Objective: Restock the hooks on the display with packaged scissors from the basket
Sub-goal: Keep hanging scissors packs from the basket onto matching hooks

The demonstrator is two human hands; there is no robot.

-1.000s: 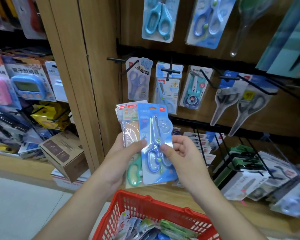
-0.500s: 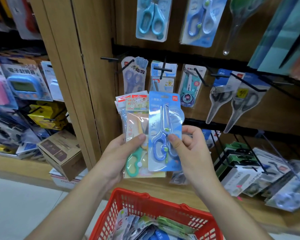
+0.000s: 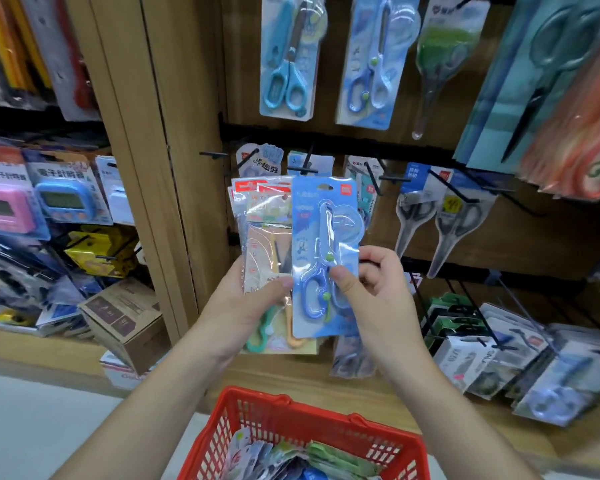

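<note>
Our right hand (image 3: 378,292) pinches a blue scissors pack (image 3: 312,216) upright, thumb on the clear blister, the other fingers curled behind the card. Inside are blue-handled scissors with green dots, blades up, and a hang hole at the top. Just left of that thumb, our left hand (image 3: 243,303) grips a stack of other packs (image 3: 267,244). The red basket (image 3: 291,410) sits below both wrists.

A blue pack (image 3: 314,216) of blue-handled scissors stands upright, pinched at its lower half, overlapping a fan of other packs (image 3: 262,233) held just left. The red basket (image 3: 281,408) below holds more. Black hooks (image 3: 213,154) jut from the wooden display (image 3: 243,64).
</note>
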